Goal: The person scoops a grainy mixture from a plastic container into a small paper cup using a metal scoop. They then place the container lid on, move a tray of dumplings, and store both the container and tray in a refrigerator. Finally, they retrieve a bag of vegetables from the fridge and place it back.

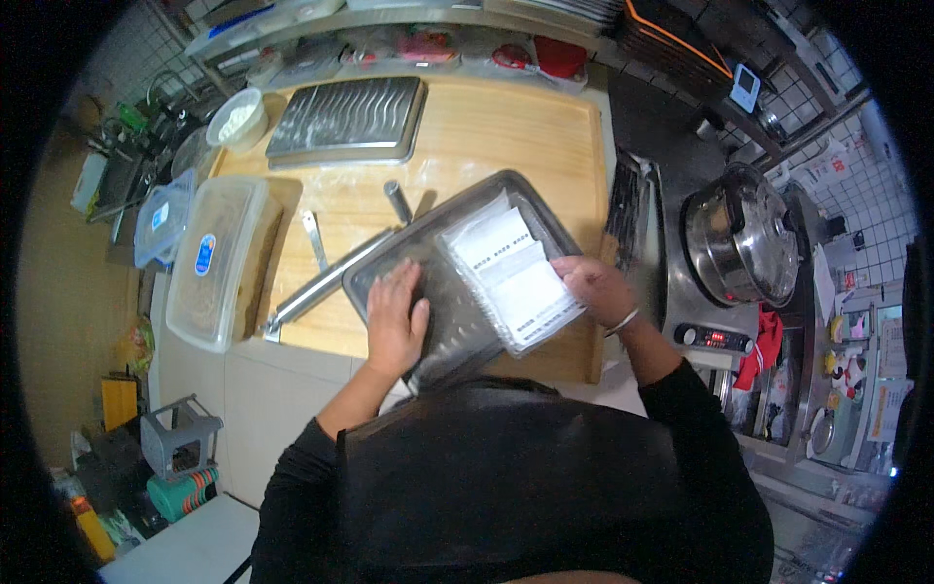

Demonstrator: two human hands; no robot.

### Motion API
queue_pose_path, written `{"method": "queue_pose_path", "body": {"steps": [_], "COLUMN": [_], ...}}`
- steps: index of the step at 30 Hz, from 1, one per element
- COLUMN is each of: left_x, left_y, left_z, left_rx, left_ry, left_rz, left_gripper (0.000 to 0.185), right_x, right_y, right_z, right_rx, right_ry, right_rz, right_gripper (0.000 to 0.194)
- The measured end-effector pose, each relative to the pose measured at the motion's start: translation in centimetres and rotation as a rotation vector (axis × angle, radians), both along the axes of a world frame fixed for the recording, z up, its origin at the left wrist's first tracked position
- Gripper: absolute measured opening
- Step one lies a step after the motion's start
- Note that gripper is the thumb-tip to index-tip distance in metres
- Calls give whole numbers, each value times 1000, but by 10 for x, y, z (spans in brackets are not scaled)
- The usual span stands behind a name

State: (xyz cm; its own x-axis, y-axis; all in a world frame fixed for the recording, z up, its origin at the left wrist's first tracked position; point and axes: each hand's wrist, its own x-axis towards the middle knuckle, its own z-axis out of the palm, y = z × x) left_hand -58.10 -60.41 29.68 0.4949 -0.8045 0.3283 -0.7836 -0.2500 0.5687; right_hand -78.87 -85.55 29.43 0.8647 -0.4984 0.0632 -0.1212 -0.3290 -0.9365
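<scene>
A dark rectangular baking tray (454, 321) lies at a slant in front of me, over part of the wooden board (503, 131). On its right half is a clear plastic packet (514, 281) of white paper sheets or liners with small dark print. My right hand (595, 288) grips the packet's right edge between thumb and bent fingers. Flat against the tray's left part, my left hand (398, 317) holds nothing, its thumb apart from the fingers. A metal rolling pin (332, 274) runs along the tray's left side. Beyond it stands a short metal cylinder (396, 201).
A lidded plastic tub (219, 255) stands left, near a thin metal strip (314, 237). Farther back are a ridged metal pan (346, 120) and a bowl of white powder (237, 124). A steel pot (737, 237) sits on a cooker at right, its control panel (711, 338) lit.
</scene>
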Motion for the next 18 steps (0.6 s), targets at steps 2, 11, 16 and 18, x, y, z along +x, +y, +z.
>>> {"method": "queue_pose_path", "body": {"steps": [2,11,16,18], "left_x": [4,-14,-4,-5], "left_y": [10,-11,-26,-27], "left_z": [8,28,27,27], "left_rx": [-91,150,277,289], "left_ry": [39,-208,-250,-299], "left_rz": [-12,-33,-45,-77], "left_gripper": [46,54,35,25], "right_x": [1,14,39,55], "right_y": [37,101,91,91], "right_z": [-14,3,28,34], "right_rx": [-130,-145,-683,-816], "right_ry": [43,179,-11,-1], "right_rz": [-75,-146,-131,-17], "right_gripper": [19,19,29,29]}}
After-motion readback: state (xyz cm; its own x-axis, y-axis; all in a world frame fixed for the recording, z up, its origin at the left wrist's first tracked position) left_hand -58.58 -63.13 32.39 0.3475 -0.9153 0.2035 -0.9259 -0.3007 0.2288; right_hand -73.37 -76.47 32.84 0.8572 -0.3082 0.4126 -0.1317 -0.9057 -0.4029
